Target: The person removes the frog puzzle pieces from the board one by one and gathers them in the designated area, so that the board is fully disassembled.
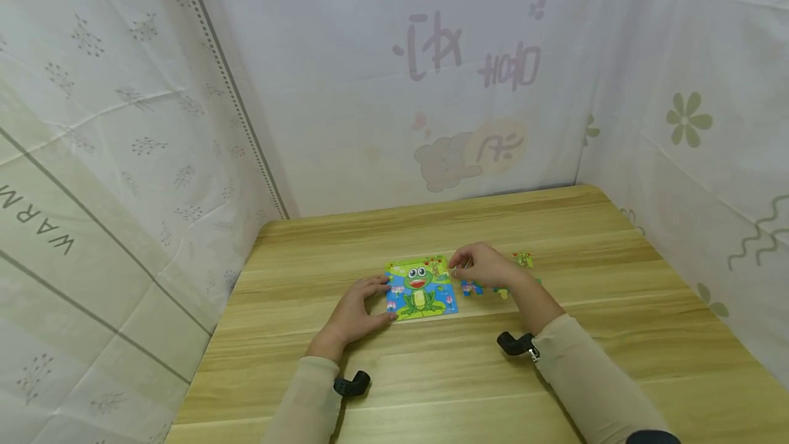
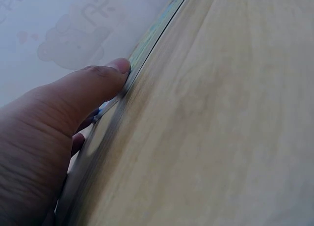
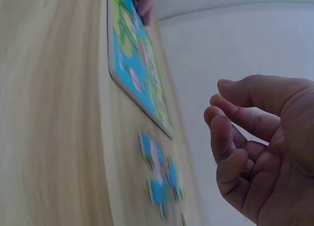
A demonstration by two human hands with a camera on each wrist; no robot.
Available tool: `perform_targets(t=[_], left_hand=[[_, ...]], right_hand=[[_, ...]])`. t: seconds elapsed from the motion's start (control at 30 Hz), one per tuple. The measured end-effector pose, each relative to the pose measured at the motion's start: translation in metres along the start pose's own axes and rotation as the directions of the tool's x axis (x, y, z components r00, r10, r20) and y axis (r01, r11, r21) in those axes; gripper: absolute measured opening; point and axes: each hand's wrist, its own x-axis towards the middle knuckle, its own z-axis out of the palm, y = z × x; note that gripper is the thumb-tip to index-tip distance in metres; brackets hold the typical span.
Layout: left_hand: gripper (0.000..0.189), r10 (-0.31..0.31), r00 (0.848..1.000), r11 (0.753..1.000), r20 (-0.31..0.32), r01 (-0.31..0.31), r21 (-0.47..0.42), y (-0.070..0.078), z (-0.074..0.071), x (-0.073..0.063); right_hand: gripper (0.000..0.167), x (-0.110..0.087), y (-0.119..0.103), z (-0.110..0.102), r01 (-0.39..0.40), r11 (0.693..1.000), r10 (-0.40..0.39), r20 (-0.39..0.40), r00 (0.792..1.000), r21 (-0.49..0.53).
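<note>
Well, from the head view it's lettering first: WARM reads plainly on the patterned curtain to the left of the frog board. Beyond the board, the back curtain carries large, faint characters I can't make out, above a printed bear. A tiny pale mark sits in the board's top left corner, too small to read.

Underneath, a wood-grained surface, with pale curtains on three sides of the board. Here's the left hand, thumb and fingers spread, touching the board's left side, thumb by its near corner. The right hand is over by the board's far right corner, fingers loosely bent. Loose puzzle pieces lie right of the board, some partly hidden by that hand.

Over to the left wrist view: the thumb lies straight along the board's edge, the board almost edge-on, with the bear print dim behind it.

And the right wrist view: fingers softly curled, thumb apart from them, nothing visible between. The board rests flat on the surface, its rounded corner showing, loose pieces near its side, slightly blurred.
</note>
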Motion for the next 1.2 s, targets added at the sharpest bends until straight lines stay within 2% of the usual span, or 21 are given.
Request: perform_targets(t=[0.5, 0.7, 0.93, 1.2], left_hand=[[0.061, -0.009, 1.000, 1.000, 0.007, 0.009, -0.001, -0.002, 0.000, 0.000], [0.060, -0.007, 1.000, 1.000, -0.002, 0.007, -0.007, -0.001, 0.000, -0.001], [0.061, -0.002, 1.000, 1.000, 0.004, 0.002, -0.012, 0.001, -0.001, -0.001], [0.061, -0.008, 1.000, 1.000, 0.028, 0.009, -0.009, 0.002, -0.003, 0.000]], right_hand=[[0.013, 0.020, -0.021, 0.038, 0.006, 1.000, -0.004, 0.090, 0.996, -0.024], [0.016, 0.026, -0.023, 0.049, 0.045, 0.998, -0.039, 0.117, 0.992, -0.048], [0.019, 0.028, -0.026, 0.060, 0.012, 0.999, -0.007, 0.133, 0.991, -0.038], [0.025, 0.030, -0.028, 0.074, 0.019, 0.998, -0.011, 0.145, 0.989, -0.055]])
